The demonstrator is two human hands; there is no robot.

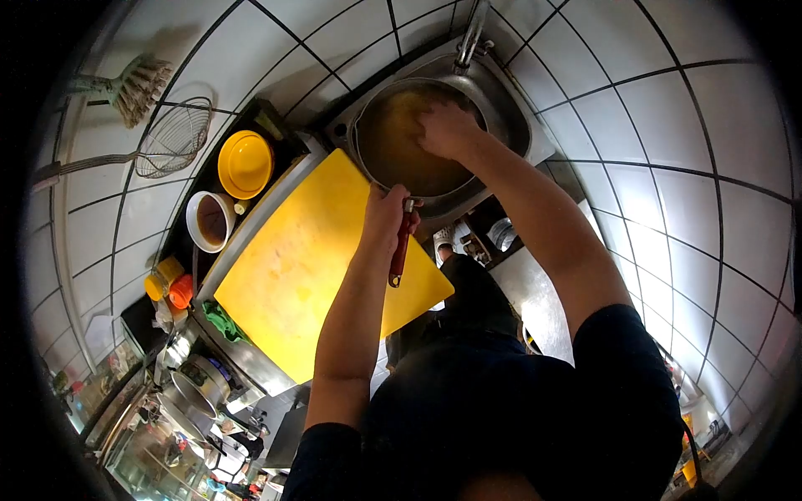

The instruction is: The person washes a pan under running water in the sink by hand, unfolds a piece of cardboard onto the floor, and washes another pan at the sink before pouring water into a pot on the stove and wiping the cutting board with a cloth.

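Note:
A round metal pan [361, 159] with brownish, cloudy liquid in it sits in the steel sink [514, 125]. My left hand [386, 219] is at the pan's near rim, its fingers closed around the red handle [401, 255], which points back toward my body. My right hand [449, 131] reaches over the far right side of the pan and down into the liquid. Its fingertips are blurred and partly hidden, so whether they hold anything does not show.
Left of the sink lies a large yellow cutting board [284, 267]. Beyond it stand a yellow bowl [246, 164] and a white tub [200, 221] of brown liquid. A wire strainer [175, 138] and a brush [144, 90] hang by the tiled wall. The faucet [469, 42] rises behind the pan.

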